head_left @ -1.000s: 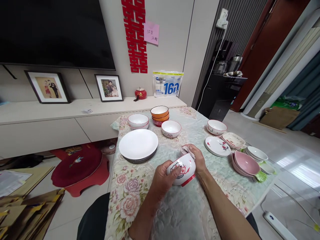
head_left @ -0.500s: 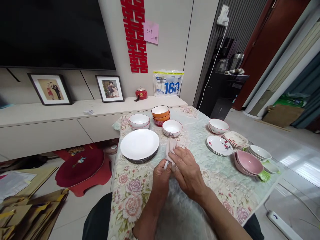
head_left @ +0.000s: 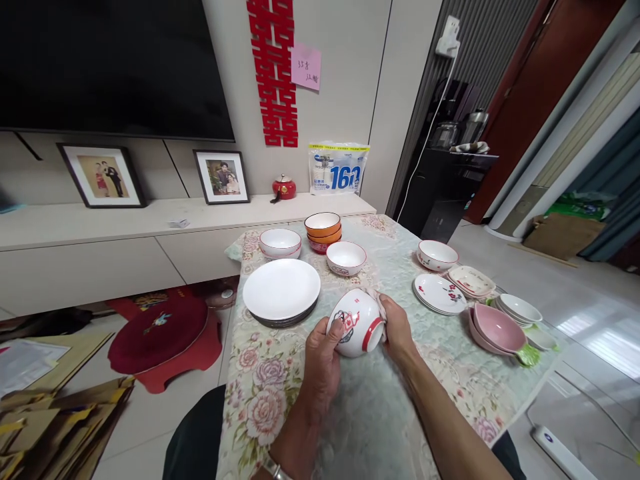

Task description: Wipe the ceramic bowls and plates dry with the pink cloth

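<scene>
A white bowl [head_left: 354, 308] with a red-and-black printed picture is tipped on its side above the table, its red-ringed foot toward the lower right. My left hand [head_left: 324, 353] grips it from the left, thumb on the printed outer wall. At the right side of the bowl, my right hand [head_left: 397, 327] is closed on a pale pink cloth [head_left: 381, 308] pressed against it. Most of the cloth is hidden behind the bowl and fingers. Just beyond stands another white bowl [head_left: 346, 257] with a red rim, upright. Left of my hands lies a stack of white plates [head_left: 281, 288].
Stacked orange bowls [head_left: 323, 227] and white bowls [head_left: 280, 241] stand at the table's far side. On the right are flowered plates [head_left: 440, 293], a bowl [head_left: 437, 254], rectangular dishes [head_left: 471, 280] and pink leaf-shaped dishes [head_left: 497, 328]. A red stool [head_left: 163, 333] is left of the table.
My hands, close together over the cloth before, have moved apart. The bowl's printed outside and foot now show between them. My right hand has shifted right with the cloth.
</scene>
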A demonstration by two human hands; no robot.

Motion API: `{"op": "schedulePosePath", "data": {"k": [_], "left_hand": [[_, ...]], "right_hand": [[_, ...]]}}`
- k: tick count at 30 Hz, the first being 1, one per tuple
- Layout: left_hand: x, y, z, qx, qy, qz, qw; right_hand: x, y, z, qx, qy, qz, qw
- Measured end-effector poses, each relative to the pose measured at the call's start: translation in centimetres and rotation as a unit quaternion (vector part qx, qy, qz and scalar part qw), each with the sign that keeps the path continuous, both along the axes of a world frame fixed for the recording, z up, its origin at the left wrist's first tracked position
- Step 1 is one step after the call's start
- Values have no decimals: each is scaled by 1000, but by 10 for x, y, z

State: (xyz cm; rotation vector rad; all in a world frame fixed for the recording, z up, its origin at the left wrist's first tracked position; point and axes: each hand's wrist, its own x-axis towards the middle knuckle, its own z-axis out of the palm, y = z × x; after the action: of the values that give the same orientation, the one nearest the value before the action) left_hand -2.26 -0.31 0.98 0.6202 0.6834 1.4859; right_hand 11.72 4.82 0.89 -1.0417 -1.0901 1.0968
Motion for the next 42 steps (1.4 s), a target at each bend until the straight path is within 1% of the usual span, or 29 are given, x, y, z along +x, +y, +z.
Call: {"op": "schedulePosePath", "data": {"k": [2, 3, 5, 6, 7, 8, 9, 10, 11, 12, 13, 15, 16, 18, 19, 20, 23, 26, 29, 33, 35, 37, 38, 39, 40, 42], "left_hand": [[1, 0, -1, 6, 6, -5, 1000], [2, -1, -1, 9, 12, -8, 1000], [2, -2, 0, 26, 37, -14, 999], [2, -3, 1, 37, 50, -13, 998], [1, -4, 1, 50, 61, -12, 997], [1, -4, 2, 60, 64, -13, 996], [1, -4, 2, 66, 57, -16, 996], [0, -4, 2, 67, 44, -24, 996], [0, -4, 1, 64, 29, -34, 997], [1, -4, 0, 56, 14, -47, 997], [1, -3, 0, 46, 8, -57, 997], [2, -3, -2, 27, -7, -62, 998], [2, -2, -2, 18, -15, -60, 998], [2, -2, -2, 2, -36, -46, 998], [2, -1, -2, -5, -45, -38, 998], [2, -1, -1, -10, -54, -30, 998], [1, 1, 0, -18, -78, -23, 997], [1, 1, 3, -15, -71, -39, 997], [1, 0, 6, -4, -27, -48, 998], [-2, 0, 6, 4, 29, -73, 997], [-4, 1, 5, 2, 30, -80, 996], [-5, 3, 4, 0, 16, -75, 997], [-5, 3, 4, -1, 8, -72, 997], [-5, 4, 3, -1, 0, -70, 998], [-4, 4, 3, 0, -8, -68, 998], [-3, 4, 4, 3, -27, -62, 998]], "right_hand": [[-2, -13, 9, 66, -111, -32, 991], [-4, -21, 16, 112, -189, -45, 975], [-11, -35, 28, 208, -321, -44, 923], [-16, -41, 34, 248, -371, -37, 894], [-20, -45, 39, 275, -411, -32, 869], [-24, -47, 43, 290, -441, -21, 849], [-26, -46, 48, 296, -460, -8, 837], [-26, -43, 52, 292, -467, 6, 835], [-24, -38, 56, 280, -463, 26, 840], [-20, -31, 59, 260, -448, 43, 854], [-16, -22, 62, 235, -423, 64, 873], [-5, -4, 62, 154, -352, 105, 917], [-1, 4, 60, 109, -302, 116, 940], [4, 18, 49, 31, -161, 119, 979], [3, 23, 41, -2, -79, 109, 991], [2, 27, 33, -25, 3, 88, 996], [-4, 30, 12, -30, 56, 54, 997], [-1, 29, 5, -26, 55, 30, 998], [10, 27, 8, -12, 39, 10, 999], [21, 21, 13, 14, -5, 14, 1000], [21, 17, 16, 29, -25, 16, 999], [19, 12, 22, 67, -87, 9, 994], [17, 9, 26, 97, -138, 5, 986], [14, 4, 30, 135, -196, 3, 971], [9, -2, 35, 178, -258, 1, 950], [-2, -16, 44, 254, -353, 4, 901]]}}
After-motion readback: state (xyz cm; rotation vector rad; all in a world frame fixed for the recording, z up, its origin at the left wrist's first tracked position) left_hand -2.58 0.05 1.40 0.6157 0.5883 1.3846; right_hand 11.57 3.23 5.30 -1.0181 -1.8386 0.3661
